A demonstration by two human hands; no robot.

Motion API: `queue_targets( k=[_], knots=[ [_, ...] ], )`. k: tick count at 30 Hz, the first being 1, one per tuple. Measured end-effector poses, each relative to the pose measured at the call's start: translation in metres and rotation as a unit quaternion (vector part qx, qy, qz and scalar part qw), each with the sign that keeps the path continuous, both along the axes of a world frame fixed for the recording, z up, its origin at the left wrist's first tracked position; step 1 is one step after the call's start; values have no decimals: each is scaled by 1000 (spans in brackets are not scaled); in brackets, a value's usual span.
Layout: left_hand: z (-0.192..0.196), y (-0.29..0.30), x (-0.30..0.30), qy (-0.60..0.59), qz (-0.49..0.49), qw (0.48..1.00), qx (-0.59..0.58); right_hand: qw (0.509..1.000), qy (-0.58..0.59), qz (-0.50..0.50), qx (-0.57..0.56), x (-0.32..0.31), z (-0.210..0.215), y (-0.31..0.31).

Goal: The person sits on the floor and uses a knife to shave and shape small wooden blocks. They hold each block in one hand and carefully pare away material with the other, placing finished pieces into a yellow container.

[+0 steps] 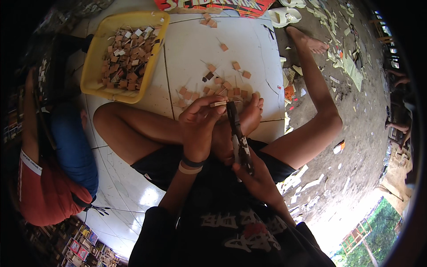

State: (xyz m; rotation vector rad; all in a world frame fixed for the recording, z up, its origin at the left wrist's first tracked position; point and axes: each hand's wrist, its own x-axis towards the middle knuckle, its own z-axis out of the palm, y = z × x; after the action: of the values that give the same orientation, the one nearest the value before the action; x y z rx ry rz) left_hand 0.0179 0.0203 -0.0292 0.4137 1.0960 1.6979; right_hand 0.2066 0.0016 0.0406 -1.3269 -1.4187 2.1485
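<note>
My left hand (200,122) pinches a small, thin wooden piece (219,104) between thumb and fingertips. In my right hand (258,175) are dark pliers (240,144) with worn, pale-patched handles. Their jaws meet a thin pin at the end of the wooden piece; whether they are clamped on it is too small to tell. Just beyond my hands lie several loose brown square pieces (227,85) with thin pins, scattered on the white tiles (191,44). A yellow plastic basin (86,73) at the far left holds many more of these squares, a few of them white.
My crossed legs (138,129) frame the work spot. At the left sits another person in a red shirt (49,198). Right of the tile edge, scraps (353,73) litter the dirt ground, with pale sandals (284,17) near the top. A red printed board (218,5) lies at the far edge.
</note>
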Motion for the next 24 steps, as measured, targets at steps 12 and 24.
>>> queue_targets(
  k=[12, 24],
  knots=[
    [-3, -2, 1, 84, 6, 996, 1, 1000, -12, -10, 18, -1, 5, -1],
    [-3, 0, 3, 62, 13, 998, 8, 995, -40, -4, 93, 0, -3, -4]
  ],
)
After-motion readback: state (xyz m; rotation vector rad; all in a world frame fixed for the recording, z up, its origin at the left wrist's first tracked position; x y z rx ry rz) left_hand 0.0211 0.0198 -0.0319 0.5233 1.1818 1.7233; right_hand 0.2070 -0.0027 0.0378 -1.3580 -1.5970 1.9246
